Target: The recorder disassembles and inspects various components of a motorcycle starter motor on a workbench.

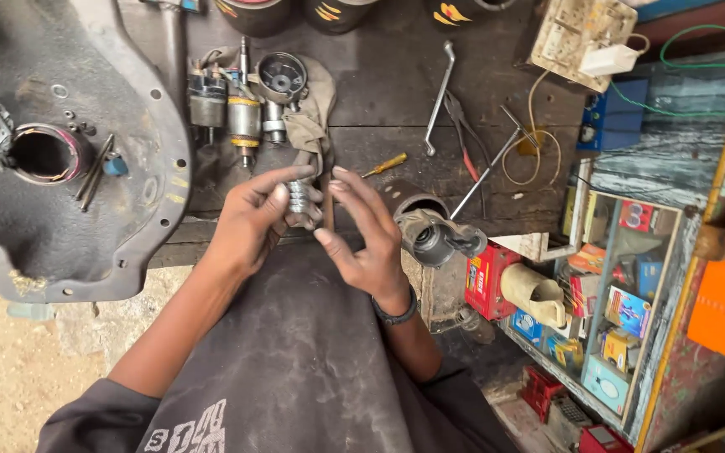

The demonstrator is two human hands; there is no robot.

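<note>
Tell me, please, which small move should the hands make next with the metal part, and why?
Probably the right hand should close its fingers on the small metal part: the left hand alone pinches it, above the lap, while the right fingers stand open just beside it.

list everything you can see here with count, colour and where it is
small ribbed metal part: 1, silver, pinched between both hands
large metal housing: 1, grey, left of bench
motor parts: several, grey and copper, on a rag at bench top
bent spanner: 1, silver, bench centre
screwdriver: 1, yellow handle, beside the right hand
pliers: 1, red handles, right of the spanner
cylindrical housing: 1, grey, bench edge on the right
switch board: 1, cream, top right
shelf of boxes: 1, many colours, lower right
wristband: 1, black, right wrist
left hand: 1, fingers on the part
right hand: 1, fingers open by the part
</note>
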